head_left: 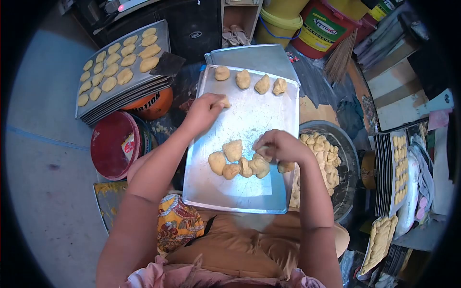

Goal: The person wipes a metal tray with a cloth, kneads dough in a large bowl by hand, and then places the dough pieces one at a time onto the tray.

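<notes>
A silver metal tray (230,192) lies across my lap. Along its far edge sit several dough pieces (243,79) in a row. My left hand (210,109) is closed on a small dough piece (224,102) near the tray's left side. Nearer to me is a loose cluster of dough lumps (233,150). My right hand (277,145) is at the right end of that cluster, fingers curled round a dough piece (265,153), which they partly hide. One more lump (285,166) lies by the tray's right edge, below my right wrist.
A basin (353,177) full of dough pieces stands at the right. Stacked trays (161,43) with flattened dough are at the upper left, above a red bucket (103,144). More stacked trays (384,173) stand far right. Margarine buckets (319,29) and a broom (340,57) are behind.
</notes>
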The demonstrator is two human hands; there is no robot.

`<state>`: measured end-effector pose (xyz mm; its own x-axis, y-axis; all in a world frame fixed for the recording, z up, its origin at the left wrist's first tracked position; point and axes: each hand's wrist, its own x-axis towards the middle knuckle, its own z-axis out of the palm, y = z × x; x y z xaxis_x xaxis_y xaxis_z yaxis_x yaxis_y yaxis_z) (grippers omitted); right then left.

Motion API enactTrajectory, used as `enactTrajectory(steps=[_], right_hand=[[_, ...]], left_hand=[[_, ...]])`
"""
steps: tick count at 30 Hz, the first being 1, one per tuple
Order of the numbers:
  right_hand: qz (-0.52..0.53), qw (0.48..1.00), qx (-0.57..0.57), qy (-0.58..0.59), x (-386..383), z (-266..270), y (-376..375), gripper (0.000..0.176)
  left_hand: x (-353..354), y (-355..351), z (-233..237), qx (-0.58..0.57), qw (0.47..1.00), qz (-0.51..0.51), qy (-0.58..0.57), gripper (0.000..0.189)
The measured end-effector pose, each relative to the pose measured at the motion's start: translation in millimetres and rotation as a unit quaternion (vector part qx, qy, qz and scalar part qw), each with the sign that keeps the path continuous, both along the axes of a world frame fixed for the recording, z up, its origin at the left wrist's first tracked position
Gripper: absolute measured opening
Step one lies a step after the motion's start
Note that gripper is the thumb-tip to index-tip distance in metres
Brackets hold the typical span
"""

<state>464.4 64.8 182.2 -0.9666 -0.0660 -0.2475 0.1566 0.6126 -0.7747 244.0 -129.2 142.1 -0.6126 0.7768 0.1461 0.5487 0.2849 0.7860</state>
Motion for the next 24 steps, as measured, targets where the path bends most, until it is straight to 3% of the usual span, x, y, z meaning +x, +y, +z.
enactTrajectory(steps=[1,2,3,7,8,11,15,16,18,21,23,24], right_hand=[[-0.050,0.996,-0.046,-0.058,-5.6,-2.5,4.8,0.022],[-0.078,0.989,-0.121,0.034,-11.4,-11.8,9.0,0.016],[-0.129,0.978,-0.163,0.012,-19.8,-7.2,11.7,0.015],[-0.277,0.944,-0.113,0.138,-70.8,-25.7,4.3,0.018],[-0.319,0.934,-0.053,0.150,-82.4,-32.4,-1.2,0.022],[-0.271,0.949,0.099,0.126,-93.0,-26.6,-20.6,0.028],[-0.353,0.901,0.063,0.244,-107.9,-33.5,-27.7,0.025],[-0.385,0.894,0.020,0.228,-110.4,-23.1,-32.1,0.022],[-0.348,0.910,0.066,0.216,-117.8,-33.7,-30.2,0.020],[-0.283,0.918,0.181,0.210,-115.3,-37.5,-29.6,0.021],[-0.247,0.902,0.272,0.228,-98.0,-17.8,-41.3,0.025],[-0.234,0.936,0.191,0.183,-84.7,-6.8,-50.3,0.031]], left_hand=[[1.6,0.3,0.0,-0.011,0.999,-0.012,0.036,0.033],[5.0,0.4,-0.6,-0.023,0.997,-0.023,0.071,0.032],[7.9,0.6,0.1,-0.035,0.993,-0.033,0.106,0.031],[16.5,3.4,4.7,-0.024,0.993,0.035,0.112,0.026],[13.8,8.8,-0.6,-0.010,0.991,0.071,0.116,0.024],[3.2,20.3,-8.4,0.010,0.985,0.114,0.126,0.022],[5.1,26.4,-2.8,-0.009,0.980,0.124,0.154,0.022],[3.3,27.3,-3.7,0.017,0.970,0.121,0.208,0.023],[-3.0,29.1,-7.5,0.068,0.940,0.113,0.314,0.024],[-14.0,31.5,-20.9,-0.021,0.976,0.021,0.214,0.026],[-14.0,32.8,-19.0,-0.037,0.981,0.053,0.183,0.026],[-13.4,34.5,-18.1,-0.044,0.982,0.070,0.167,0.026]])
